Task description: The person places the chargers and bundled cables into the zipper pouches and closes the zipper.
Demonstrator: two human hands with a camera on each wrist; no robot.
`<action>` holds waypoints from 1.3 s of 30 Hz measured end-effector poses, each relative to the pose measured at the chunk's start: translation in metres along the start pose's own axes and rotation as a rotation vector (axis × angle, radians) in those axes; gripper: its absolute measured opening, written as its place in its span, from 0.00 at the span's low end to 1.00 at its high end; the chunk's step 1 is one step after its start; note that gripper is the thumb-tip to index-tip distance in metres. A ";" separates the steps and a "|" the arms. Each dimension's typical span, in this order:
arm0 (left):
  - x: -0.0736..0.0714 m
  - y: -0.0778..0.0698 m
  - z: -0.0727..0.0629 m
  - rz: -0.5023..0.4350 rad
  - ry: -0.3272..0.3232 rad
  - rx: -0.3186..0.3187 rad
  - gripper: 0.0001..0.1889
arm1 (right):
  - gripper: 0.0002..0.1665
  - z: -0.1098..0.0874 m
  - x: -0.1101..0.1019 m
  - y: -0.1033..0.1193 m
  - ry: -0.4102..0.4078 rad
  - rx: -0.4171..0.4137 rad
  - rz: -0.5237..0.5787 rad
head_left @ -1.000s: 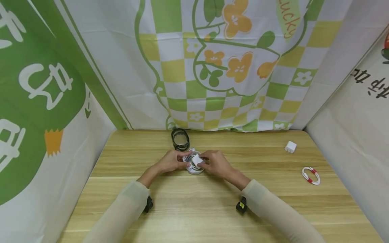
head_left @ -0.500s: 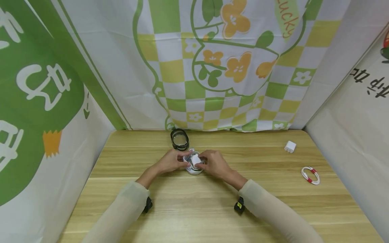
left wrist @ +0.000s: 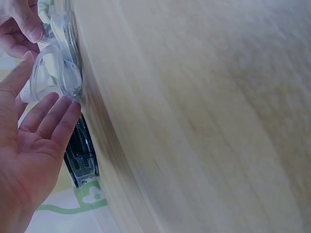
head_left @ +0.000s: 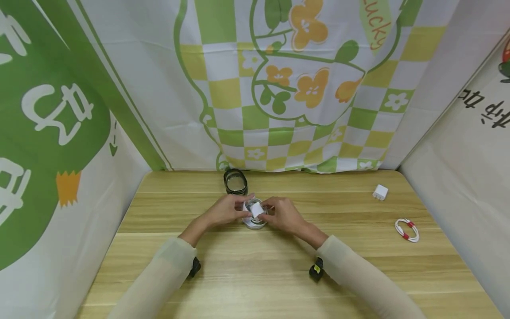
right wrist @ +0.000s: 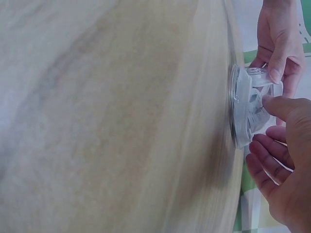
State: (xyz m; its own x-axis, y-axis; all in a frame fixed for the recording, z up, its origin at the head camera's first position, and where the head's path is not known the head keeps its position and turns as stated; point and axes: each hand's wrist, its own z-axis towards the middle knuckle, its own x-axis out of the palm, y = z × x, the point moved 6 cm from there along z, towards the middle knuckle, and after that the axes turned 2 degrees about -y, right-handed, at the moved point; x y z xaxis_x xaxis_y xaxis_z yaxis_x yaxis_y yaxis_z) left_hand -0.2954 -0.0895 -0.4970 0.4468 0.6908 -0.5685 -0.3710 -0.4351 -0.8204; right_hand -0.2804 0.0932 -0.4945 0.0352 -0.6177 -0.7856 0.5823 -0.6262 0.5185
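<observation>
A round clear plastic container (head_left: 254, 225) sits on the wooden table, with white and clear items inside it. My left hand (head_left: 224, 211) holds its left side, thumb at the near edge and fingers at the far edge. In the left wrist view, the fingertips of that left hand (left wrist: 41, 136) lie along the container's clear wall (left wrist: 68, 73). From the other side, my right hand (head_left: 285, 215) pinches a white charger block (head_left: 256, 209) over the container's middle. The right wrist view shows the right thumb (right wrist: 286, 104) at the container, the other fingers spread below.
Just behind the container stands a black-rimmed oval case (head_left: 235, 182). At the right are another white charger block (head_left: 380, 192) and a coiled white cable (head_left: 407, 230) with red ties. A patterned curtain (head_left: 303, 133) hangs along the table's back edge.
The left fingers have shifted slightly along the container's far edge. The white charger block has tilted a little between the right fingers. The other things on the table stay put.
</observation>
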 end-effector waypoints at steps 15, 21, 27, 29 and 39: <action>-0.002 -0.014 -0.002 0.292 -0.108 0.074 0.29 | 0.12 -0.001 -0.012 -0.010 -0.022 0.061 0.084; -0.005 -0.018 0.000 0.292 -0.146 0.108 0.18 | 0.13 -0.002 -0.012 -0.007 -0.033 0.064 0.079; -0.007 -0.019 0.007 0.348 -0.158 0.145 0.18 | 0.19 -0.001 -0.013 0.000 -0.062 0.074 0.045; -0.006 -0.018 0.009 0.362 -0.150 0.145 0.18 | 0.22 -0.001 -0.012 0.003 -0.072 0.080 0.026; -0.004 -0.014 0.019 0.346 -0.115 0.130 0.19 | 0.26 -0.003 -0.007 0.007 -0.067 0.173 -0.059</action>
State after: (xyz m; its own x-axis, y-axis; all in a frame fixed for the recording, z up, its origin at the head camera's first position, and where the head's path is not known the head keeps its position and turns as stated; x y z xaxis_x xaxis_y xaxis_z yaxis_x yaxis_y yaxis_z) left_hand -0.3074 -0.0755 -0.4820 0.1862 0.5795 -0.7934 -0.5871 -0.5819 -0.5627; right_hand -0.2743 0.0939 -0.4865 -0.0524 -0.6040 -0.7953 0.4330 -0.7314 0.5269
